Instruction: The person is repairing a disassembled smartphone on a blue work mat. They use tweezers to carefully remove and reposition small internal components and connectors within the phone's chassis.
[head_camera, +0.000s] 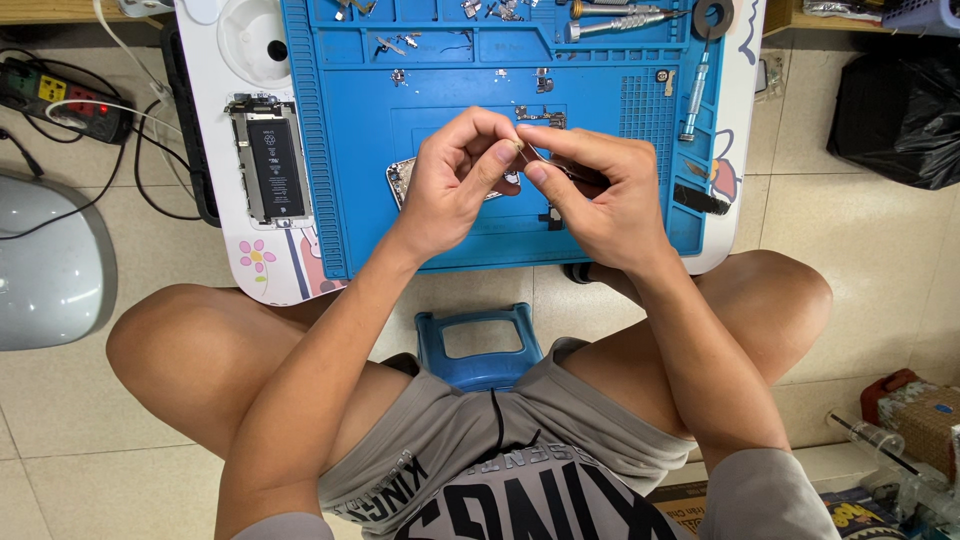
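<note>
Over blue mat (480, 180), left hand (455, 185), right hand (600, 200) pinching tiny part (521, 146), axis indiscernible

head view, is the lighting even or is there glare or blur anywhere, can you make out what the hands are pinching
Head view: soft, even light with faint shadows under the left hand and right hand; mild sheen on the blue mat and floor tiles, no harsh glare; focus is sharp in the centre, edges bend slightly from the wide lens; the part pinched at the fingertips is too small to identify.
</note>
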